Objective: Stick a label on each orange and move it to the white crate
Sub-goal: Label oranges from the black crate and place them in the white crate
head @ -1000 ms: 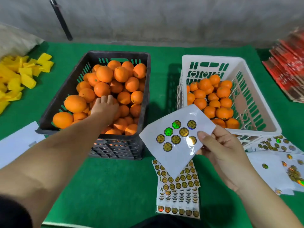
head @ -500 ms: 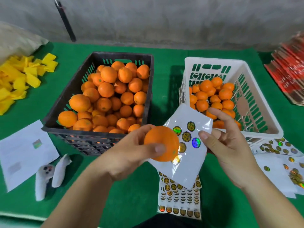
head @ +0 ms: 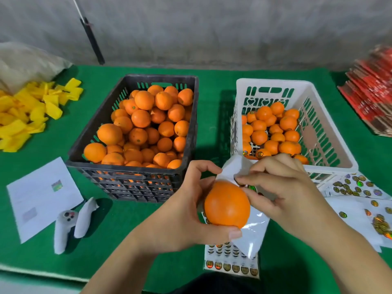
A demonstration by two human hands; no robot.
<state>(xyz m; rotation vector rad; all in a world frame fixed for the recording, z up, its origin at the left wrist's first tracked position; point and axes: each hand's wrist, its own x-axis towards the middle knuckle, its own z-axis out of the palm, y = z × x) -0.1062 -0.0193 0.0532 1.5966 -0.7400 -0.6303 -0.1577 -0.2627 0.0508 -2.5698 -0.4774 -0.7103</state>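
In front of the white crate [head: 331,132], the left hand [head: 180,211] grips an orange [head: 227,203] while the right hand [head: 284,187] pinches what looks like a label [head: 238,181] off the sticker sheet [head: 252,232]. The label may fold onto itself, or the sheet may slip free.

Just one head-worn wide-angle cam, looking forward and down over the green table [head: 212,85], close in, wall at the far edge.
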